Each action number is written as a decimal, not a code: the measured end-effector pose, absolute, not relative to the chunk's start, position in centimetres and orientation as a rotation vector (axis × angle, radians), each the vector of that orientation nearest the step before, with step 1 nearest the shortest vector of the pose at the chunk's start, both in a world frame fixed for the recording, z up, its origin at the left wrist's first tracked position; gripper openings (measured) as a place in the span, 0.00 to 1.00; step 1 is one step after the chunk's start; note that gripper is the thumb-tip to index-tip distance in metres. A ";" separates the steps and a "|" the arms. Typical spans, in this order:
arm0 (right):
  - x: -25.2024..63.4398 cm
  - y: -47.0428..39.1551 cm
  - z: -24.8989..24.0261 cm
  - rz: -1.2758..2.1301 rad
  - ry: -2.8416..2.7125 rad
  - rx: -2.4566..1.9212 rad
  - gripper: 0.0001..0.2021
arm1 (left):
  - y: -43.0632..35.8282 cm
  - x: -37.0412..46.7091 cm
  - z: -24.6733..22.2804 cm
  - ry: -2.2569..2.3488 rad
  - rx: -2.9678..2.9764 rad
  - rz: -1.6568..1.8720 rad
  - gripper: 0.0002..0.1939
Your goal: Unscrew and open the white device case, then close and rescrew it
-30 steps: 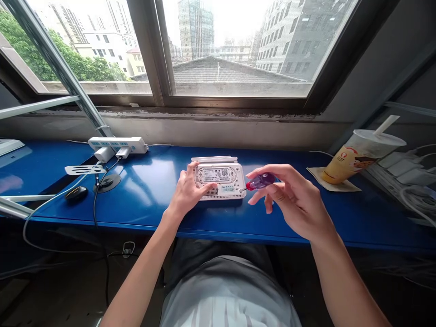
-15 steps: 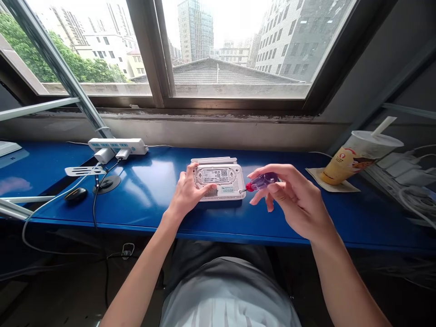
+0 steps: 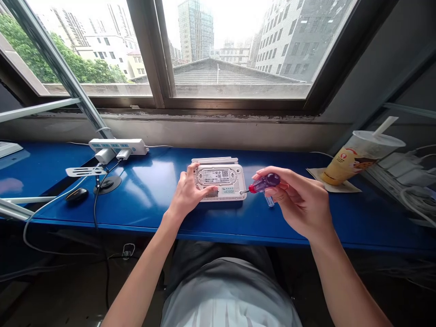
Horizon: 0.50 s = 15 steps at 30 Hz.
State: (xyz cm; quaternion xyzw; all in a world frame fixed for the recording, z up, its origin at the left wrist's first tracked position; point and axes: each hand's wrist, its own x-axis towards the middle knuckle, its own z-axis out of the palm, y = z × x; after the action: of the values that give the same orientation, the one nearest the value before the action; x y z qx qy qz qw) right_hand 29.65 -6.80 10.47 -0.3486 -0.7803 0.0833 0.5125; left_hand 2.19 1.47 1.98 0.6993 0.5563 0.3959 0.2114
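screwdriver (image 3: 263,183) in curled right hand (image 3: 303,204), tip at corner of white router (image 3: 225,177), left hand (image 3: 186,190) half open, gripping left end

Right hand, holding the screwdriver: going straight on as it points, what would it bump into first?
Probably the white router; the screwdriver in the right hand appears to reach its near right corner, though depth is unclear.

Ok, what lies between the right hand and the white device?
The head view shows the screwdriver running from the right hand to the white device, with a clear object below the screwdriver.
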 end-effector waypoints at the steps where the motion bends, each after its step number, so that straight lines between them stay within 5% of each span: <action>1: 29.6 -6.9 10.5 0.156 -1.875 -0.819 0.13 | 1.4 2.2 2.0 1.546 1.941 1.099 0.52; 15: 29.8 -7.6 10.7 0.004 -1.847 -0.827 0.16 | 1.4 2.2 1.9 1.513 1.952 1.128 0.54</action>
State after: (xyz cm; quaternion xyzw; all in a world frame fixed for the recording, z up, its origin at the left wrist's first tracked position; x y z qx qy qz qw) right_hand 29.83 -7.57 10.67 -0.3463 -0.7738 0.0017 0.5303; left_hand 2.19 1.43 1.93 0.7027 0.5446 0.4060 0.2117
